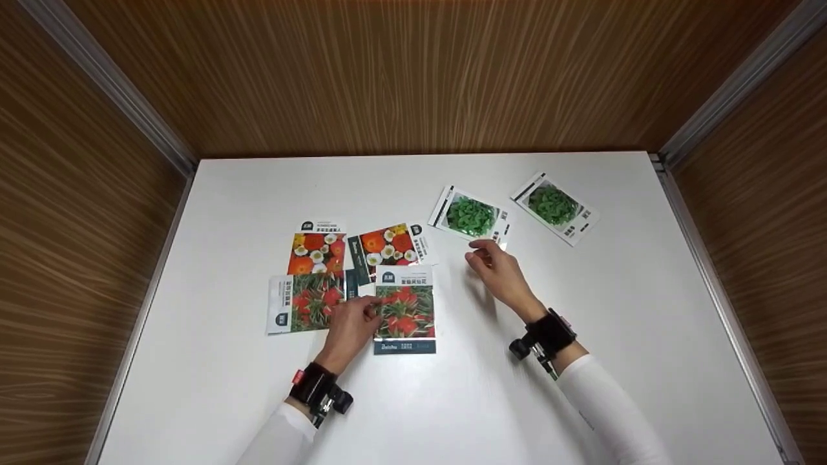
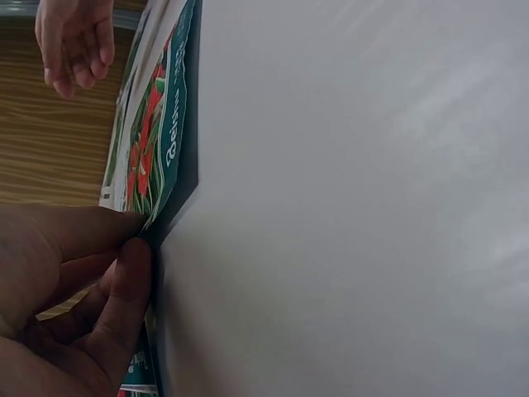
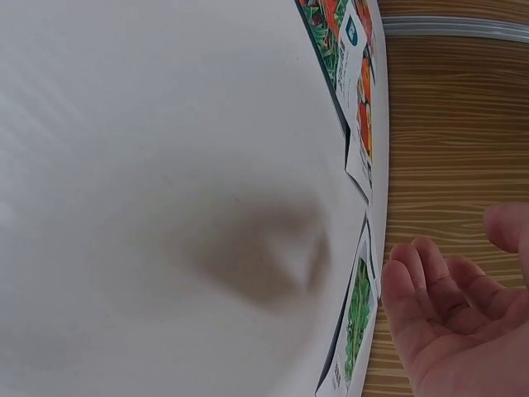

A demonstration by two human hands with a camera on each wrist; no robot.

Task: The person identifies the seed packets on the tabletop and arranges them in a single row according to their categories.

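My left hand pinches the left edge of a seed packet with red flowers and a dark green bottom band. Up close, the left wrist view shows thumb and finger meeting at that edge. A second red-flower packet lies sideways, partly behind the left hand. Above these are two packets with orange and white flowers, one upright and one tilted, both partly covered. My right hand holds nothing, its fingers loosely bent, just below a green-leaf packet.
Another green-leaf packet lies tilted at the back right of the white table. Wood-grain panels close off the back and both sides. A camera strap circles each wrist.
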